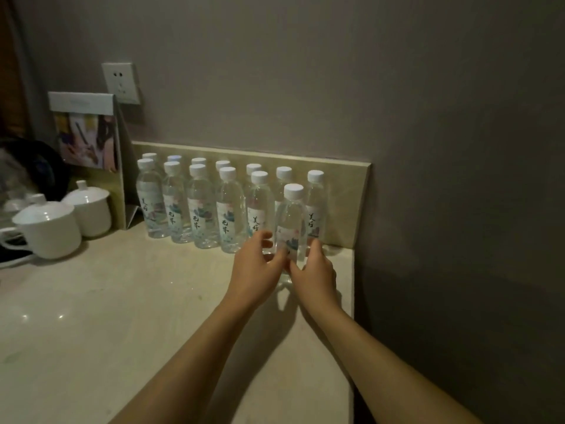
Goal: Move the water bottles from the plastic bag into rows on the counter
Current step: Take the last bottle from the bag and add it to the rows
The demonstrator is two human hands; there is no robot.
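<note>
Bottles point(214, 206) stand in two rows against the tiled back edge of the counter point(122, 301), white caps up, labels mostly facing out. One more bottle point(292, 221) is upright at the right end of the front row, and both hands are on it low down: the left hand point(255, 267) curls round its left side, the right hand point(315, 273) wraps the right side, fingers point(315, 244) reaching up past the label. The bag itself is out of view. The job now, I'd say, is squaring this one up: slide it back until it sits level with its front-row neighbours, turn the label forward, keep the base flat. Watch the counter's right edge, which is near, and avoid nudging the bottle just behind. To the far left, two white lidded cups point(49, 224) sit well apart from the action.
</note>
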